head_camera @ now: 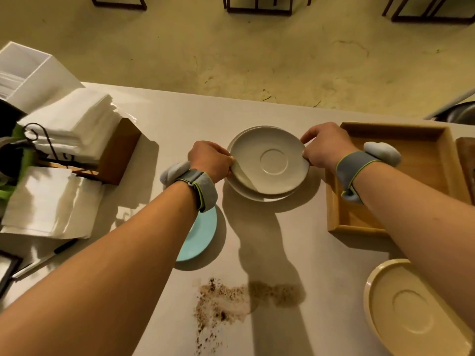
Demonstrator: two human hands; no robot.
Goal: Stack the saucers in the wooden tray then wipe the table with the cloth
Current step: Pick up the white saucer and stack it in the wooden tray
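- The pale blue round saucer (199, 236) is half hidden under the left forearm, and the cream round saucer (408, 308) is cut off by the bottom right corner and crossed by the right forearm.
- The near right part of the light wooden rectangular tray (401, 134) is covered by the right arm; what shows of its floor holds nothing.
- Four saucers are visible: two white glazed ones stacked at the table's middle, one blue, one cream.
- The upper white round saucer (270, 161) sits slightly askew on the lower white saucer (257, 195), of which only a crescent of rim shows; each visible face has a shallow ring at its centre.
- The left hand (209, 160) pinches the upper saucer's left rim, fingers curled under; the right hand (325, 146) pinches its right rim. Both wrists wear grey fabric bands.
- The stack lies just left of the tray.
- A brown grainy spill (231, 301) spreads over the smooth white table (180, 116) near the front edge.
- Folded white cloths (74, 122) are piled at the left; their number is unclear.
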